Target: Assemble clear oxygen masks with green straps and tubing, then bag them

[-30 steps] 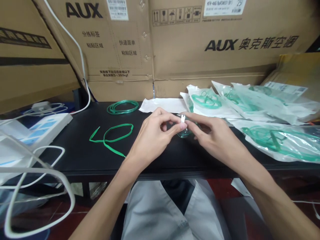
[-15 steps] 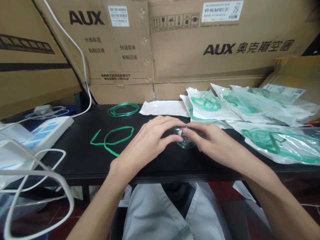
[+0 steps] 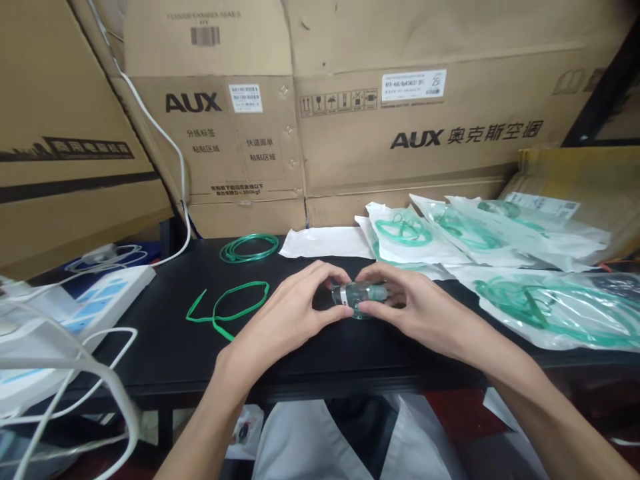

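A clear, green-tinted oxygen mask (image 3: 359, 293) with a silvery metal strip is between my two hands, above the black table. My left hand (image 3: 305, 297) pinches its left side, the thumb close to the strip. On the opposite side, my right hand (image 3: 407, 297) grips it with thumb and fingers. Part of the mask is hidden behind my fingers. Left of my left hand lies a loose green elastic strap (image 3: 240, 291). A coil of green tubing (image 3: 249, 248) rests farther back on the table.
Several white and clear pouches (image 3: 555, 310) holding green tubing cover the right side. A flat white pouch (image 3: 325, 242) lies at the back, before the cardboard boxes (image 3: 345, 160). A white power strip (image 3: 107, 297) and looping white cables (image 3: 127, 400) take up the left.
The mask has turned in my hands, and more of its clear body shows between them. My view has tilted up a little. Strap and tubing lie as before.
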Demonstrator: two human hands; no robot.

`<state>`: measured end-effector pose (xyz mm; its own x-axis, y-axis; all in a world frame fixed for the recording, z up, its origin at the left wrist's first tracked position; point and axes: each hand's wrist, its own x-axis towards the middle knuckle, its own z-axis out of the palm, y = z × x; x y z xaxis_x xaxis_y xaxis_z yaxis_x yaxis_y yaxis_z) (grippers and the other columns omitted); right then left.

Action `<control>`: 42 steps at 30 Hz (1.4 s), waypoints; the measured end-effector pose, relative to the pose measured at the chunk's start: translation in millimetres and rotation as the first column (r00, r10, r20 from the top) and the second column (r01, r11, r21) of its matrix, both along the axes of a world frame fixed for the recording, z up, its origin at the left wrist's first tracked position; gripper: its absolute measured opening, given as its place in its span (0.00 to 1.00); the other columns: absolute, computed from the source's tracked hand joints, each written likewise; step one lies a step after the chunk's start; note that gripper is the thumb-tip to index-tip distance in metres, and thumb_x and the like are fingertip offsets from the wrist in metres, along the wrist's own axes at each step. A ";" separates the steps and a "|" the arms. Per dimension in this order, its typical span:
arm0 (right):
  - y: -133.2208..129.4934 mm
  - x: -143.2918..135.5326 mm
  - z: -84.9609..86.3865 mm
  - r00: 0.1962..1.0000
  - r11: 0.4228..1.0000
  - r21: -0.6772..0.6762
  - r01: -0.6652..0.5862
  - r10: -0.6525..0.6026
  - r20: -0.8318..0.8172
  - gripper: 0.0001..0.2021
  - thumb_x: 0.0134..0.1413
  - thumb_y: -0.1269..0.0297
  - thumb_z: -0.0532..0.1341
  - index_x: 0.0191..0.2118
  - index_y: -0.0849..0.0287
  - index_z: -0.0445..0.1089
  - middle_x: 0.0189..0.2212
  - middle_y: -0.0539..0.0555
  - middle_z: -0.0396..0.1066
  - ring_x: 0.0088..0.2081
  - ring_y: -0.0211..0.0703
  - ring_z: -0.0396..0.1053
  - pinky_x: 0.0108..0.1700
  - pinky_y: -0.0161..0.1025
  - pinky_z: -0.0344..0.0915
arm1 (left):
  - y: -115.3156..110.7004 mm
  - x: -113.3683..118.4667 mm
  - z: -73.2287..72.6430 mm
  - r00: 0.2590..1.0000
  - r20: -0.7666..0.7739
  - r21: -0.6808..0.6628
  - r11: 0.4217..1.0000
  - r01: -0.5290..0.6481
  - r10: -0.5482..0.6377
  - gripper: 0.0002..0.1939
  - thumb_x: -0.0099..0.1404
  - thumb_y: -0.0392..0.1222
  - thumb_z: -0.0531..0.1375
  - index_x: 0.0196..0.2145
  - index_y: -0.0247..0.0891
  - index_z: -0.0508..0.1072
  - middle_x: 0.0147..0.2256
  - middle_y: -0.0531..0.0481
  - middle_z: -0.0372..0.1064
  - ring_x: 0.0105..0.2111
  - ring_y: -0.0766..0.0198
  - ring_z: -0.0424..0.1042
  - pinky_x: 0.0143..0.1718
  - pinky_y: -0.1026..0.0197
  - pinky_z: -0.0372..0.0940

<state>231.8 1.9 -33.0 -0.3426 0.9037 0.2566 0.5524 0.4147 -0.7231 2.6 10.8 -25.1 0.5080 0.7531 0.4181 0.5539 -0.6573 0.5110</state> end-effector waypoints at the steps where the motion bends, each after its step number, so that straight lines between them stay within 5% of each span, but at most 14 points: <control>1: 0.6 -0.9 0.2 1.000 1.000 -0.004 0.006 -0.006 -0.008 0.15 0.62 0.52 0.63 0.51 0.50 0.71 0.45 0.51 0.77 0.37 0.45 0.75 0.41 0.41 0.69 | -0.2 -0.2 0.1 1.000 0.007 -0.001 1.000 -0.015 0.015 0.15 0.66 0.44 0.68 0.48 0.47 0.72 0.47 0.56 0.73 0.47 0.61 0.71 0.48 0.61 0.63; 4: 0.5 -3.2 1.6 0.999 0.999 -0.012 0.034 -0.033 0.027 0.15 0.65 0.48 0.59 0.49 0.49 0.72 0.41 0.51 0.78 0.35 0.46 0.74 0.39 0.42 0.68 | -1.5 -1.5 1.6 0.999 0.010 -0.027 0.999 -0.036 0.037 0.14 0.65 0.45 0.69 0.47 0.47 0.72 0.44 0.57 0.72 0.45 0.61 0.71 0.47 0.60 0.63; 10: 5.1 2.3 -8.0 0.962 0.983 0.087 0.164 -0.179 0.209 0.18 0.64 0.46 0.59 0.55 0.44 0.71 0.53 0.54 0.75 0.56 0.58 0.71 0.54 0.51 0.65 | -0.1 -16.1 2.7 0.998 -0.064 -0.106 0.994 -0.029 0.022 0.08 0.68 0.47 0.65 0.45 0.48 0.74 0.47 0.56 0.71 0.48 0.61 0.70 0.50 0.60 0.62; 22: 9.2 2.4 -22.0 0.966 0.988 0.009 0.157 -0.156 0.208 0.20 0.64 0.44 0.58 0.58 0.40 0.69 0.54 0.55 0.74 0.53 0.59 0.72 0.53 0.52 0.67 | -0.5 -45.6 0.0 0.978 -0.203 -0.239 0.966 -0.099 0.050 0.04 0.65 0.47 0.66 0.33 0.47 0.80 0.45 0.55 0.74 0.47 0.58 0.71 0.48 0.60 0.61; 32: 34.6 -18.4 -10.9 0.978 0.991 0.126 -0.035 0.008 0.208 0.17 0.65 0.56 0.60 0.57 0.49 0.72 0.55 0.55 0.72 0.55 0.53 0.70 0.57 0.48 0.66 | -3.3 -61.8 4.1 0.970 -0.213 -0.215 0.963 -0.162 0.115 0.05 0.65 0.43 0.64 0.35 0.49 0.82 0.43 0.54 0.72 0.45 0.58 0.71 0.46 0.61 0.62; 42: 71.8 -77.2 -4.7 0.956 0.965 0.233 -0.117 0.046 0.290 0.20 0.68 0.59 0.58 0.61 0.58 0.69 0.56 0.63 0.72 0.62 0.57 0.65 0.60 0.48 0.60 | -9.7 -72.4 8.7 0.970 -0.232 -0.252 0.958 -0.138 0.079 0.06 0.63 0.38 0.64 0.33 0.48 0.82 0.41 0.55 0.73 0.45 0.59 0.71 0.45 0.62 0.61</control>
<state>154.6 73.7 -37.7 -0.5025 0.7909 0.3491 0.6740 0.6113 -0.4147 -69.8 1.2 -16.5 0.4732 0.8768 0.0853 0.7310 -0.4448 0.5175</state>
